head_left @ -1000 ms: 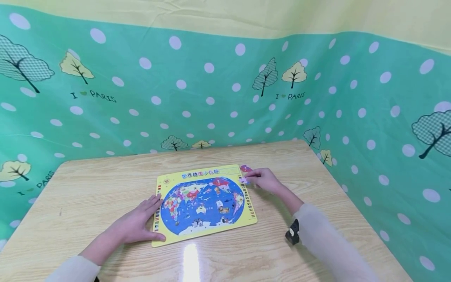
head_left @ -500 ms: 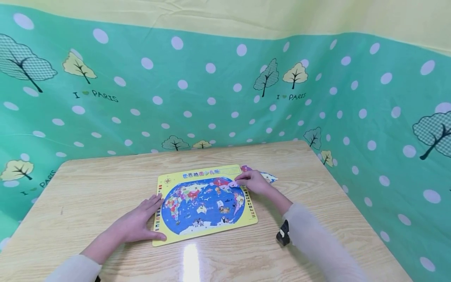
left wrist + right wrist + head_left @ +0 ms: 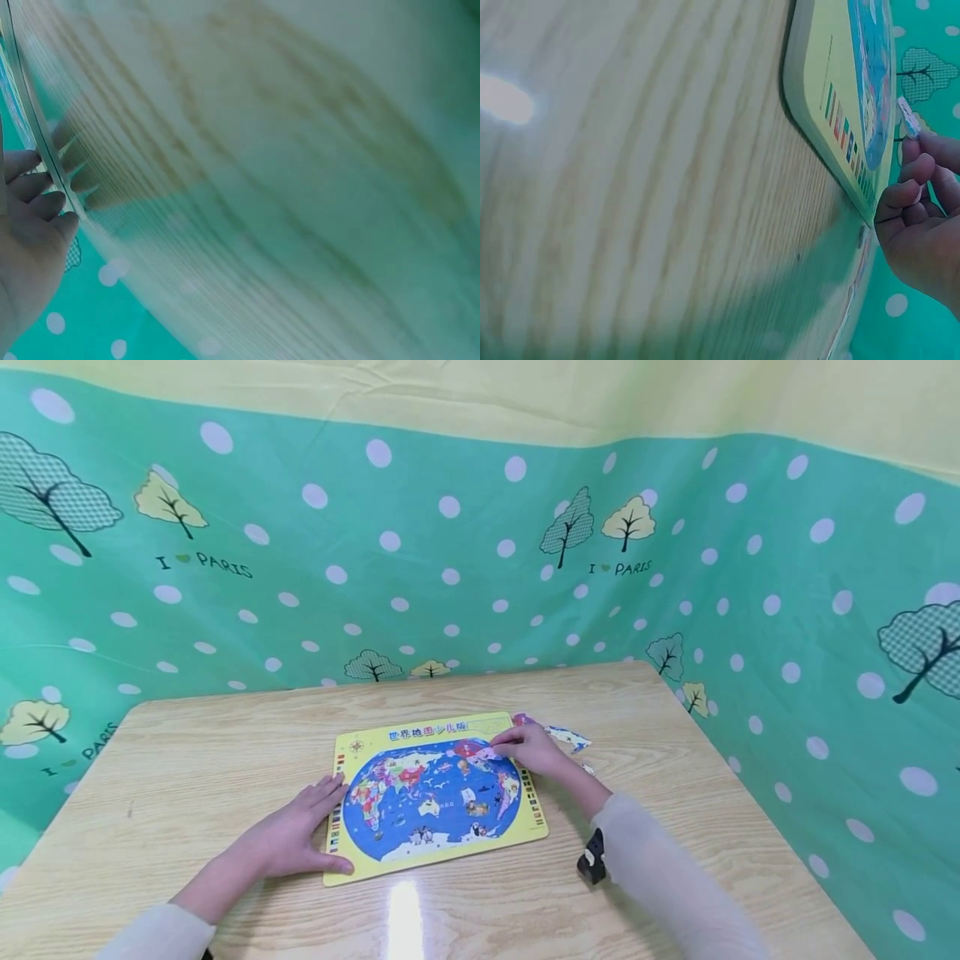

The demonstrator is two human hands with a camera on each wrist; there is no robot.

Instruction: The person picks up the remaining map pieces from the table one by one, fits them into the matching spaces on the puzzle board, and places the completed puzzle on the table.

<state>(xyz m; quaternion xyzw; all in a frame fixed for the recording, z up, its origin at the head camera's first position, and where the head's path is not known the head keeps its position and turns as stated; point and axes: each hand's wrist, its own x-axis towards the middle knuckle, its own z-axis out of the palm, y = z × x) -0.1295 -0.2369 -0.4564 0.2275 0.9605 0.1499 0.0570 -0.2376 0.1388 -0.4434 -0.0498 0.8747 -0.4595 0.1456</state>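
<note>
A yellow-bordered world map puzzle board (image 3: 435,860) lies on the table, slightly turned. My left hand (image 3: 294,833) rests along its left edge, fingers extended at the flag border and thumb over the near corner. In the left wrist view the fingertips meet the board's thin side. Over the map's upper right, my right hand (image 3: 534,750) pinches a small pinkish puzzle piece (image 3: 908,118) between thumb and index finger. From the right wrist, that piece shows tilted above the board's surface, with the other fingers curled beneath.
Beyond the board's upper right corner lie a red-purple piece (image 3: 522,719) and a white-and-blue piece (image 3: 572,739). Another small piece (image 3: 588,769) shows beside the right wrist. A polka-dot curtain (image 3: 450,552) stands along the back and right edges of the wooden table (image 3: 210,752).
My right hand has moved left with the piece, from the board's right edge onto the map's upper right. This uncovers loose pieces behind it. The left hand stays in place.
</note>
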